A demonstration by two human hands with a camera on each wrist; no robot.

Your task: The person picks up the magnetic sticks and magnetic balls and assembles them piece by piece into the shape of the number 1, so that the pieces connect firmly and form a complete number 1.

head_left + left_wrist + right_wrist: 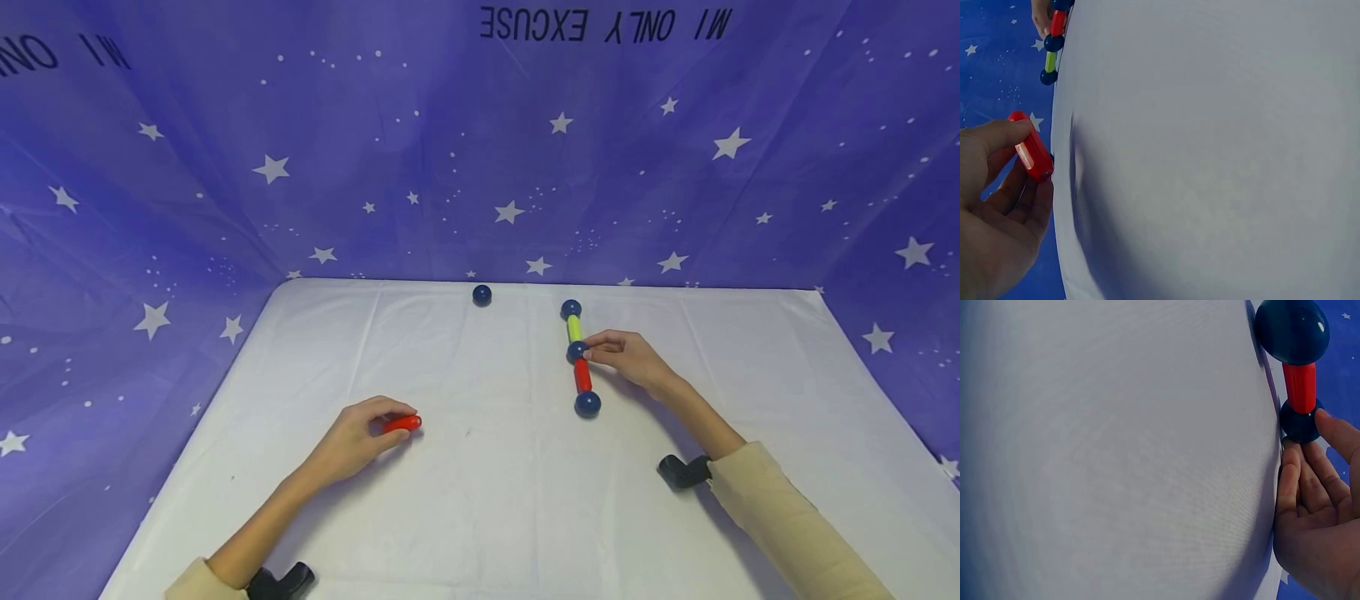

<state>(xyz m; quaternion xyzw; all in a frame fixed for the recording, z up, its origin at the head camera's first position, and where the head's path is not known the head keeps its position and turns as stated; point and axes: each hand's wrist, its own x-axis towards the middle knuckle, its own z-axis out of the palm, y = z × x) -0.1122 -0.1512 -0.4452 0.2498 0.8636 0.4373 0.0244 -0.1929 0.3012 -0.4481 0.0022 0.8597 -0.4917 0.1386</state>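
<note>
White tablecloth holds four blue balls, two red rods, one green rod.

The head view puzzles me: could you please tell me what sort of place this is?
Probably a staged recording booth: a white-covered table, a starry blue backdrop on three sides, and toy rods and balls.

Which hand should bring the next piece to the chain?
Left, probably. The left hand already pinches the loose red rod, while the right hand steadies the chain at its middle ball.
</note>
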